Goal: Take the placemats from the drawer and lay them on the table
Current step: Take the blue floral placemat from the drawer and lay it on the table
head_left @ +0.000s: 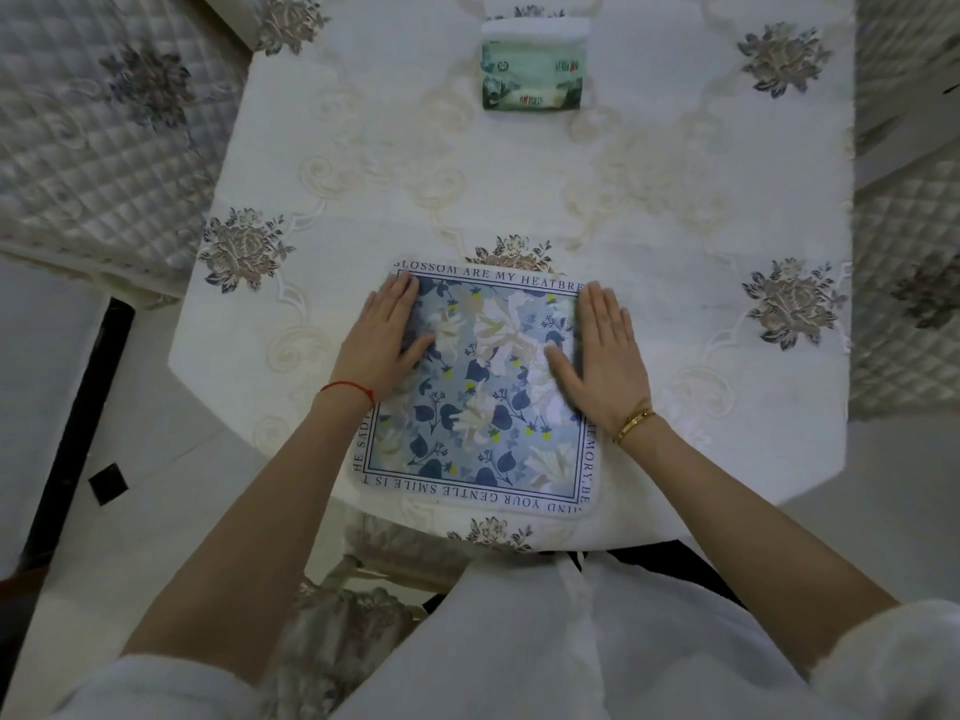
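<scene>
A: Where is the floral placemat (478, 402)?
B: Flat on the table (675, 210), at its near edge, well nearer than the tissue pack (535, 70).
A: And the hands?
B: The left hand (382, 345) lies flat with straight fingers on the placemat's left border; the right hand (602, 361) lies flat on its right border.

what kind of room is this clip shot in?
Most likely a home dining area. A table under an embroidered floral tablecloth carries a tissue pack, chairs with quilted covers stand round it, and both hands, left hand and right hand, press a floral placemat flat.
</scene>
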A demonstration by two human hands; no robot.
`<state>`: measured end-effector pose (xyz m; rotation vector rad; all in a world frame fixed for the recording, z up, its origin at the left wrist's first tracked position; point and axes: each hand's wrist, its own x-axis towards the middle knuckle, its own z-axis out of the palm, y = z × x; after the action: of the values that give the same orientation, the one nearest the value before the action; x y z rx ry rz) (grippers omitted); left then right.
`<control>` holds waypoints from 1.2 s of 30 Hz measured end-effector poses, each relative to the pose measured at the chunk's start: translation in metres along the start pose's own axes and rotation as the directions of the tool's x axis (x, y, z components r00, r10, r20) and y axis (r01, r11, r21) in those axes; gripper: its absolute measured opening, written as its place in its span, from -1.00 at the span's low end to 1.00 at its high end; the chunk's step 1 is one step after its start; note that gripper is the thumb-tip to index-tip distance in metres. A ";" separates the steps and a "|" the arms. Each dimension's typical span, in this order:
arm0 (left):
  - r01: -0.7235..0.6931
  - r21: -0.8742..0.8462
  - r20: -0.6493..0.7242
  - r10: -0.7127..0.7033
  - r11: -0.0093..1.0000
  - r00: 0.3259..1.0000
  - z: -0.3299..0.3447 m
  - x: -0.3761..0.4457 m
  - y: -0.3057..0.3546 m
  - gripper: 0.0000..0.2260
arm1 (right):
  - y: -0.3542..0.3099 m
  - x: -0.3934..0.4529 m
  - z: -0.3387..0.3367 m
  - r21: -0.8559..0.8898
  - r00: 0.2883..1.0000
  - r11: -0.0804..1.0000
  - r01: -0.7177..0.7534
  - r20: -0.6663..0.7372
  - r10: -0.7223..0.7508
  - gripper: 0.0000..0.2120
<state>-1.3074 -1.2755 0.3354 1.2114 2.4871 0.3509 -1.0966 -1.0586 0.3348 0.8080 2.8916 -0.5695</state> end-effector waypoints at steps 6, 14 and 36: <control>-0.174 -0.064 0.049 0.177 0.983 0.983 0.019 -0.041 0.019 -0.39 | -0.044 -0.016 0.027 -0.048 0.970 0.975 0.217 0.124 -0.210 -0.29; -0.030 -0.134 -0.010 0.029 0.991 1.000 0.018 -0.070 -0.007 -0.38 | -0.012 -0.040 0.020 -0.072 0.978 0.982 0.176 0.129 -0.165 -0.25; 0.037 -0.120 -0.013 -0.039 0.992 0.999 0.048 -0.153 0.027 -0.37 | -0.018 -0.125 0.035 -0.037 0.960 0.972 0.232 0.170 -0.223 -0.27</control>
<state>-1.1805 -1.3774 0.3331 1.1162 2.4592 0.4937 -0.9995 -1.1469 0.3308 0.4004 2.8492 -0.5424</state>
